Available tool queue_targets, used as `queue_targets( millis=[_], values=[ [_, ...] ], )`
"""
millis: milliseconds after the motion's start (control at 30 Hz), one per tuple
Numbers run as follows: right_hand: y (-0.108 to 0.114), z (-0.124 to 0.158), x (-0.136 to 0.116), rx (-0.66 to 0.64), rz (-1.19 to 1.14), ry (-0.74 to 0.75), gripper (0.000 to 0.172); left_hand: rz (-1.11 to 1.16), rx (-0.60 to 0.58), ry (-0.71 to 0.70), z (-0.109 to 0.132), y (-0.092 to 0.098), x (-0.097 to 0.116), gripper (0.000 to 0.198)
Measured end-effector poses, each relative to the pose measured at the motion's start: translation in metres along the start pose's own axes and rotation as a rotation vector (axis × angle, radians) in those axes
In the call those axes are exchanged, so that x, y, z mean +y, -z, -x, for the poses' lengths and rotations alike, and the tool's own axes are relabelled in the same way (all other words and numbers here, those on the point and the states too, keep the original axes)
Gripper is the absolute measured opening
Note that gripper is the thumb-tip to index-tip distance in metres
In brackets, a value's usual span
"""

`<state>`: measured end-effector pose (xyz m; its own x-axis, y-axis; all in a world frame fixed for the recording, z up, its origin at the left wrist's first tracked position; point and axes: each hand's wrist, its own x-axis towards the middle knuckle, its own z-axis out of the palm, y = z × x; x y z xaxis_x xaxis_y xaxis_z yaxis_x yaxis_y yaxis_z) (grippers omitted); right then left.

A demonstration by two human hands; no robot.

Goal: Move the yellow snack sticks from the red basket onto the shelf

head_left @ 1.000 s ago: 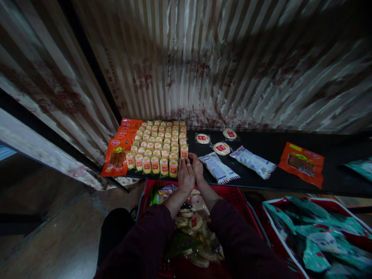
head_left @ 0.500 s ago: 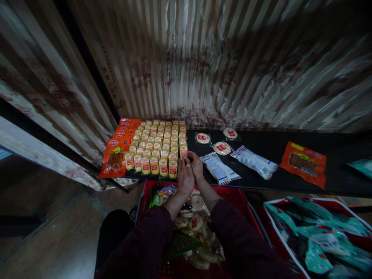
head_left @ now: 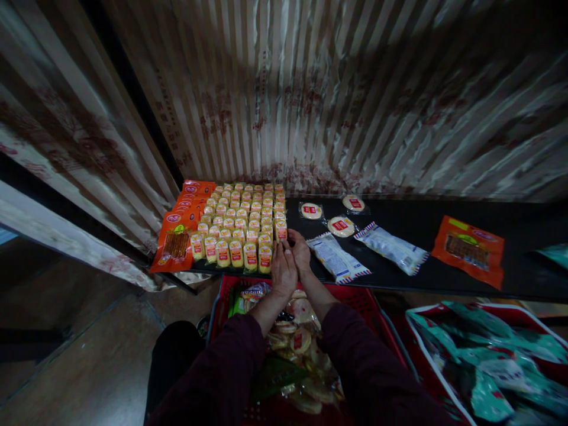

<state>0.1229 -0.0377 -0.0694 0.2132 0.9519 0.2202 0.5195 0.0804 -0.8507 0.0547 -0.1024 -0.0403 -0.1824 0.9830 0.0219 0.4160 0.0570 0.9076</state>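
Upright rows of small yellow wrapped cakes (head_left: pixel 236 253) with red labels stand packed on the black shelf. At the front right corner of these rows my left hand (head_left: pixel 284 269) lies against my right hand (head_left: pixel 300 253), fingers closed together. Whatever is between the fingers is hidden behind them. Just beyond my fingertips stands a single wrapped cake (head_left: pixel 281 229) at the end of the right-hand row. Under my forearms is a red crate (head_left: pixel 364 313) holding round wrapped cakes (head_left: pixel 300 340) and a green packet.
Orange snack bags (head_left: pixel 175 236) overlap left of the rows. To the right lie flat round wrapped cakes (head_left: pixel 341 225), two white packets (head_left: pixel 339 260) and another orange bag (head_left: pixel 468 251). A second crate (head_left: pixel 437 367) holds teal bags (head_left: pixel 506 370). A striped curtain (head_left: pixel 284 118) hangs behind the shelf (head_left: pixel 399 216).
Both hands stay pressed together at the same corner, almost still. The view has shifted slightly, so things on the right appear a little further right.
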Motion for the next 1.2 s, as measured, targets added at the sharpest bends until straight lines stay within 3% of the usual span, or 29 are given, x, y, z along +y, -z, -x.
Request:
queue_targets(
  millis=[233, 433, 767, 967, 1100, 1200],
  values=[
    [-0.002, -0.004, 0.008, -0.048, -0.027, 0.030, 0.027, 0.000, 0.007, -0.003, -0.001, 0.000, 0.001, 0.049],
    [0.000, -0.002, 0.007, -0.062, -0.031, 0.034, 0.029, 0.007, 0.015, -0.008, 0.001, 0.000, 0.002, 0.048],
    [0.011, 0.018, -0.001, 0.068, 0.032, -0.007, 0.037, 0.022, -0.002, -0.086, 0.023, 0.015, 0.000, 0.045],
    [0.029, 0.065, -0.021, 0.113, -0.024, 0.036, 0.036, 0.001, -0.105, -0.218, 0.067, 0.031, -0.025, 0.041],
    [0.035, 0.114, -0.028, 0.025, -0.075, 0.036, 0.036, -0.146, -0.156, -0.223, 0.100, 0.044, -0.059, 0.041],
    [0.030, 0.151, -0.014, -0.070, -0.007, -0.009, 0.033, -0.224, -0.268, -0.170, 0.115, 0.053, -0.084, 0.041]
  ],
)
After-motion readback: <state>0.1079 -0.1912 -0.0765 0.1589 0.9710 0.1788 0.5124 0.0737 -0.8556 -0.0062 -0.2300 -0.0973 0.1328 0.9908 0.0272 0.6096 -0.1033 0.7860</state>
